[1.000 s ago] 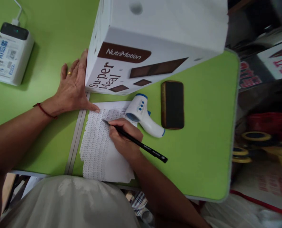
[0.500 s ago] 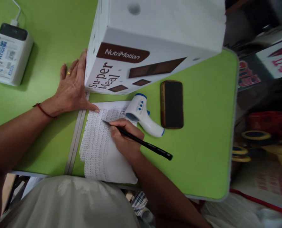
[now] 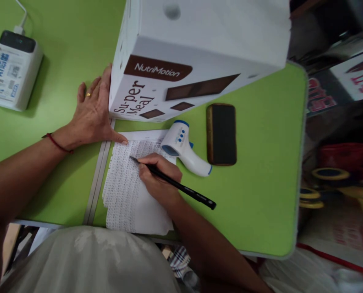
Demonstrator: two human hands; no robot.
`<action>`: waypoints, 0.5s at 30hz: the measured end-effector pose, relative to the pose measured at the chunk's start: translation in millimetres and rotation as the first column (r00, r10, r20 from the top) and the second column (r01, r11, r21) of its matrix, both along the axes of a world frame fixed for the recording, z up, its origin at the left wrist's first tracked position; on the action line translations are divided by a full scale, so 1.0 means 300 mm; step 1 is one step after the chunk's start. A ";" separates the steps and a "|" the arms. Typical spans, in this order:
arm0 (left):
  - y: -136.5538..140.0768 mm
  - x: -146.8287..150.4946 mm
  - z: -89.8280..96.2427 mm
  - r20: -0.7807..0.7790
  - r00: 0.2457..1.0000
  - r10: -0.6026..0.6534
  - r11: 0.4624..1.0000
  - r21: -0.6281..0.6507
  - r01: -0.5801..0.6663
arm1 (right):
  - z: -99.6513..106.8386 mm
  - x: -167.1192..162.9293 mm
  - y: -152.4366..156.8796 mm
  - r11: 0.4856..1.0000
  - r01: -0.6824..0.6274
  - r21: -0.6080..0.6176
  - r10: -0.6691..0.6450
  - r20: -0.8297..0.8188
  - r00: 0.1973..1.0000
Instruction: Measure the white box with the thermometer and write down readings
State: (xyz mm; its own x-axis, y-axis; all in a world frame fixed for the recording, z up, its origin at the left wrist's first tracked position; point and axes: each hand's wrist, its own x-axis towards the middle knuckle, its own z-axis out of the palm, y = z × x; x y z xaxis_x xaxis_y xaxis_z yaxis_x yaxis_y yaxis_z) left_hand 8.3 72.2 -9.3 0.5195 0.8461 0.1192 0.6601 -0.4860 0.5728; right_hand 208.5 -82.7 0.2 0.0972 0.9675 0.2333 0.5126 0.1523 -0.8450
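Note:
A black pen (image 3: 181,187) is pinched in my right hand (image 3: 159,179), its tip on a sheet of paper (image 3: 123,199) covered in rows of small handwriting. My left hand (image 3: 94,116) lies flat with fingers spread, its thumb on the paper's top left edge and its fingertips against the lower left side of a white box (image 3: 157,85) marked NutriMotion. A white and blue infrared thermometer (image 3: 184,148) rests over the upper right part of the paper. The right hand covers some of the sheet.
To the right on the green table (image 3: 260,195) lies a dark phone (image 3: 221,134) in a brown case. A white power bank (image 3: 13,73) with cables plugged in stands at the upper left. Past the table's right edge are scissors with yellow handles (image 3: 330,174) and bags.
My right hand and the pen have shifted slightly left across the sheet. The lower part of the paper has moved a little left too. My left hand stays in place.

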 end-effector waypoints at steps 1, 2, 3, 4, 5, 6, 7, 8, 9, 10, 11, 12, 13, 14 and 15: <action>0.001 -0.005 -0.006 0.009 1.000 -0.009 1.000 0.019 0.009 | 0.000 0.000 0.000 1.000 -0.003 0.002 0.003 -0.002 1.000; 0.001 -0.008 -0.011 0.015 1.000 -0.014 0.999 0.035 0.014 | -0.001 0.000 0.000 1.000 -0.006 0.006 0.006 -0.009 1.000; 0.001 -0.011 -0.014 0.012 1.000 -0.017 0.999 0.042 0.016 | -0.001 0.000 0.001 1.000 -0.009 0.010 0.009 -0.019 1.000; 0.001 -0.012 -0.015 0.002 1.000 -0.014 0.999 0.043 0.014 | -0.002 0.001 0.002 1.000 -0.010 0.016 0.010 -0.030 1.000; 0.000 -0.012 -0.015 -0.011 1.000 -0.008 0.999 0.039 0.009 | -0.002 0.001 0.002 1.000 -0.011 0.025 0.012 -0.040 0.999; 0.000 -0.011 -0.014 -0.024 1.000 -0.004 0.999 0.034 0.005 | -0.002 0.002 0.002 1.000 -0.009 0.030 0.011 -0.045 0.999; 0.000 -0.011 -0.012 -0.035 0.999 -0.001 1.000 0.030 0.002 | -0.003 0.002 0.002 1.000 -0.006 0.031 0.008 -0.046 0.999; 0.000 -0.010 -0.011 -0.041 0.999 0.001 1.000 0.028 0.000 | -0.003 0.003 0.002 1.000 -0.004 0.027 0.006 -0.043 0.999; 0.000 -0.009 -0.011 -0.043 0.999 0.001 1.000 0.030 0.000 | -0.003 0.003 0.001 1.000 -0.002 0.020 0.003 -0.040 0.999; 0.000 -0.009 -0.011 -0.039 0.999 -0.001 0.999 0.036 0.002 | -0.003 0.004 0.000 1.000 0.001 0.014 0.000 -0.037 0.999; 0.000 -0.010 -0.012 -0.032 0.999 -0.004 0.999 0.044 0.006 | -0.004 0.004 -0.001 1.000 0.004 0.009 -0.004 -0.037 0.999; 0.001 -0.011 -0.014 -0.027 1.000 -0.009 0.999 0.053 0.010 | -0.004 0.004 -0.002 1.000 0.008 0.011 -0.008 -0.040 0.999; 0.001 -0.012 -0.015 -0.024 1.000 -0.014 0.998 0.059 0.015 | -0.005 0.005 -0.002 1.000 0.012 0.015 -0.012 -0.043 0.999; 0.001 -0.013 -0.017 -0.025 1.000 -0.018 0.998 0.062 0.019 | -0.005 0.005 -0.002 1.000 0.015 0.017 -0.014 -0.045 0.999; 0.001 -0.014 -0.018 -0.027 0.999 -0.020 0.998 0.061 0.022 | -0.006 0.005 -0.002 1.000 0.016 0.022 -0.015 -0.048 0.999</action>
State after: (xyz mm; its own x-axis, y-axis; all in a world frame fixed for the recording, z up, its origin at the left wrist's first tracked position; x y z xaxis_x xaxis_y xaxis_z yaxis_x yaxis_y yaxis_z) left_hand 4.1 72.6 -14.8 0.5408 0.8264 0.1568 0.6637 -0.5337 0.5241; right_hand 210.0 -83.3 -1.5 0.1240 0.9603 0.2500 0.4740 0.1640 -0.8651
